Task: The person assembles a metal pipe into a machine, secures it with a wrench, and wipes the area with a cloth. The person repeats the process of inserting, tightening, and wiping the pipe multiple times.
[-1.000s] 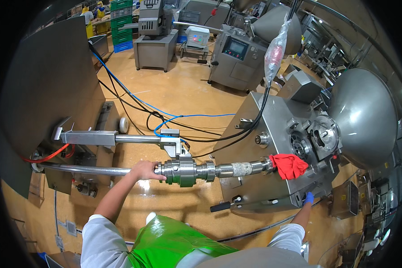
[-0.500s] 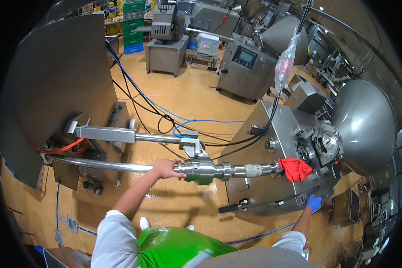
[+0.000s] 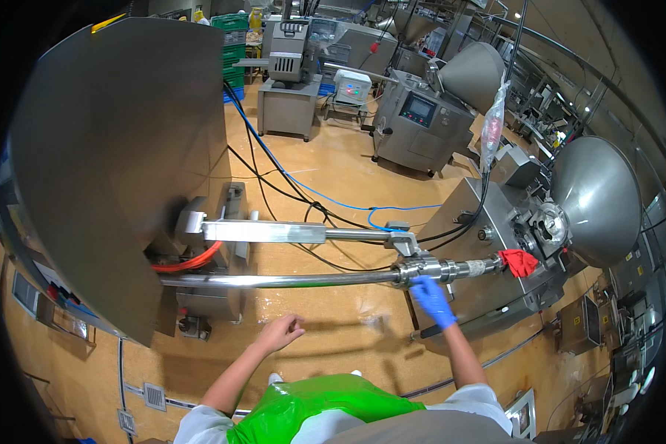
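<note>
A long steel pipe (image 3: 296, 280) runs across in front of me to a thick metal coupling (image 3: 414, 271), which joins a pipe section on the hopper machine (image 3: 462, 292). My right hand (image 3: 432, 302), in a blue glove, reaches up to the underside of the coupling. Its fingers are stretched out and appear to touch the metal. My bare left hand (image 3: 281, 333) hovers below the long pipe, apart from it, with loosely bent fingers and nothing in them. A red cloth (image 3: 519, 263) is wrapped on the pipe joint by the machine. Above the pipe, a steel support arm (image 3: 266, 231) ends in a bracket at the coupling.
A large steel panel (image 3: 118, 177) stands at the left. At the right rises a big cone hopper (image 3: 596, 200). Black and blue cables (image 3: 333, 196) cross the floor behind the pipe. A plastic-wrapped cable fitting (image 3: 493, 129) hangs down. Another steel machine (image 3: 418, 122) stands farther back.
My left hand has let go of the pipe and dropped below it. My right hand has moved left and up from the machine's lower front to the coupling. The view has shifted.
</note>
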`<state>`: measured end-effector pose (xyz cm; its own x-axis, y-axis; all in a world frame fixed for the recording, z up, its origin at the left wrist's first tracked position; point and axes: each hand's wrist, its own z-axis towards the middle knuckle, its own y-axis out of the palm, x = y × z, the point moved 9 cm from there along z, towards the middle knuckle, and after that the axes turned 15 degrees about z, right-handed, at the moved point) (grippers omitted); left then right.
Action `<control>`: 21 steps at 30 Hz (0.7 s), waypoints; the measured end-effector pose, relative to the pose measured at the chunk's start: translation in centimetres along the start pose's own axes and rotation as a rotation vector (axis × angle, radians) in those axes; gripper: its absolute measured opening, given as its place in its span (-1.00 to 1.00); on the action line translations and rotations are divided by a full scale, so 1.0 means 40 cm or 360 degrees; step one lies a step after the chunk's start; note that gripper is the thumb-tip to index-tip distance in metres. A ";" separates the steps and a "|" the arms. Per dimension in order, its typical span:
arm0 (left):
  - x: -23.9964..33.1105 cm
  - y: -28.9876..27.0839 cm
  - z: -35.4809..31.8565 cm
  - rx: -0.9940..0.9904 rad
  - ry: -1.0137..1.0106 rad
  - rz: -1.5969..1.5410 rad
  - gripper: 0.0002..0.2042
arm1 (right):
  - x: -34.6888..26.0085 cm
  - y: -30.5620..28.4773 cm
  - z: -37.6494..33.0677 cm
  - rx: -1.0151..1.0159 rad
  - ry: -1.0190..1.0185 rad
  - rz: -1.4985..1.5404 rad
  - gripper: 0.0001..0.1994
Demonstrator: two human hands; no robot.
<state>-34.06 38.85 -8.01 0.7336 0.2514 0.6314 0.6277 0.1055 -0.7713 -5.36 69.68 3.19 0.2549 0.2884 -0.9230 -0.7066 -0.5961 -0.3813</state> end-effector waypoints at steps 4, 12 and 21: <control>-0.245 0.018 -0.198 0.0115 -0.0287 -0.0310 -0.67 | -0.207 0.563 0.023 -0.0958 -0.0397 -0.0190 -0.67; -0.527 0.068 -0.492 0.0436 -0.0904 -0.0544 -0.71 | -0.412 1.141 0.046 -0.0643 -0.1572 -0.0436 -0.43; -0.717 0.017 -0.878 0.0636 -0.1247 -0.0883 -0.68 | -0.327 1.475 0.148 -0.0701 -0.0665 -0.1072 -0.41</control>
<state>-45.53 -2.08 -23.80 -0.0965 0.6095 0.7869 0.5883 0.6726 -0.4489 -54.29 35.20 -6.93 0.2018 0.8768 -0.4364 -0.1561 -0.4111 -0.8981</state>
